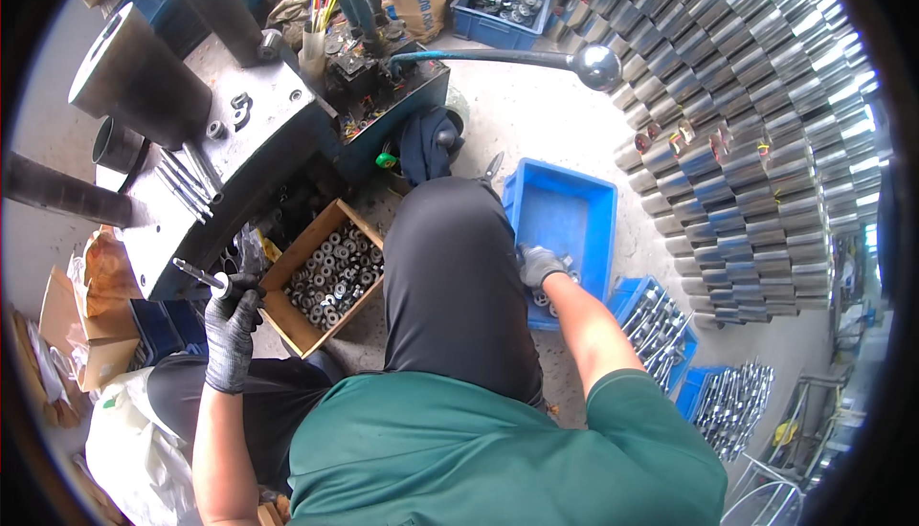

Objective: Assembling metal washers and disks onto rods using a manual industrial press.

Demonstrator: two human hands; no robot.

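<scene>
My left hand point(232, 339), in a dark grey glove, is closed on a metal shaft point(198, 272) that points up and left. A pale round collar point(221, 285) sits around the shaft just above my fingers. My right hand point(540, 266), in a lighter grey glove, reaches into the near left part of a blue plastic bin point(603, 224), over some small round metal parts point(544, 299). Its fingertips are hidden, so what they touch does not show. Beside my left hand stands a wooden box point(306, 339) filled with small ring-shaped metal parts point(333, 275).
A steel press table point(254, 134) with a lever and ball knob point(595, 67) stands ahead on the left. Stacked metal cylinders point(737, 162) rise at right. Blue crates of shafts point(656, 335) are near my right arm. A blue crate of metal parts point(503, 4) sits at the far side.
</scene>
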